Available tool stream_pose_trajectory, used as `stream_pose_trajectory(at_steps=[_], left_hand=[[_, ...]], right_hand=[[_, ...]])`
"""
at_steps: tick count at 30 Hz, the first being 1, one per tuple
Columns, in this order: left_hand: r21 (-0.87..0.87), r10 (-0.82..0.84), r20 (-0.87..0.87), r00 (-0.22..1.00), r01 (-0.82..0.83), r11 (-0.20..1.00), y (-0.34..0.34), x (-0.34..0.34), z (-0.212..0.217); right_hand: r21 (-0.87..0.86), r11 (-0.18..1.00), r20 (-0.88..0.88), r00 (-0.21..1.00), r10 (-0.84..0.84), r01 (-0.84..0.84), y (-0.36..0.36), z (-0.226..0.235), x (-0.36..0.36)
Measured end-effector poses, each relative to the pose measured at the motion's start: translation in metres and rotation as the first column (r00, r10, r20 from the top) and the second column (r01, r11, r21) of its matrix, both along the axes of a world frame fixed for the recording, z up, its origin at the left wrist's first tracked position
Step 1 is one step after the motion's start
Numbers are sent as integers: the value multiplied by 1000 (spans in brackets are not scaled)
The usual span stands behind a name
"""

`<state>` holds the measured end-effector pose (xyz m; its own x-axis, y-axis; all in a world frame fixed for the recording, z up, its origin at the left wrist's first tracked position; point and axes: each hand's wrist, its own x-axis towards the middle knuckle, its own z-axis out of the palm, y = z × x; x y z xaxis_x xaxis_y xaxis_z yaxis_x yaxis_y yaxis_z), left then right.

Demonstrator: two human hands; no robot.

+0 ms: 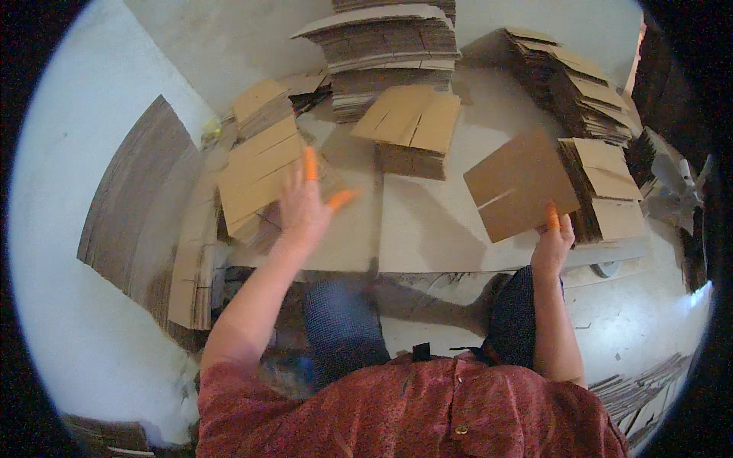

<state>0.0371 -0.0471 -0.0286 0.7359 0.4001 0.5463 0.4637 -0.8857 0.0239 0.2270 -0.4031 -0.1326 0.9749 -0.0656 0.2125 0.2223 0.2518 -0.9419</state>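
Observation:
My right hand (553, 243) grips a flat slotted cardboard sheet (519, 183) by its lower right corner. The sheet is tilted above the right side of the table, and an orange cover shows on one finger. My left hand (304, 204), with orange covers on the thumb and a finger, is open with its fingers spread. It is over the right edge of a stack of slotted cardboard (259, 175) at the left, slightly blurred; whether it touches the stack I cannot tell. Farther back, in the middle of the table, sits a smaller cardboard stack (412, 126).
A tall cardboard pile (393, 46) stands at the back of the table (427, 244). More stacks (607, 172) line the right side. A large bundle of cardboard (141, 206) leans against the left wall. Loose cardboard (645, 393) lies on the floor at lower right.

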Motion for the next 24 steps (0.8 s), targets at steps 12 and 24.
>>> stream_pose_trajectory(at_steps=[12, 24], left_hand=[[-93, 108, -30, 994, -111, 990, 38, -67, 55], [-320, -365, 358, 860, 480, 817, -117, -72, 29]], right_hand=[[-720, 694, 326, 884, 335, 2, 34, -4, -33], [146, 986, 373, 928, 19, -79, 10, 114, -103]])
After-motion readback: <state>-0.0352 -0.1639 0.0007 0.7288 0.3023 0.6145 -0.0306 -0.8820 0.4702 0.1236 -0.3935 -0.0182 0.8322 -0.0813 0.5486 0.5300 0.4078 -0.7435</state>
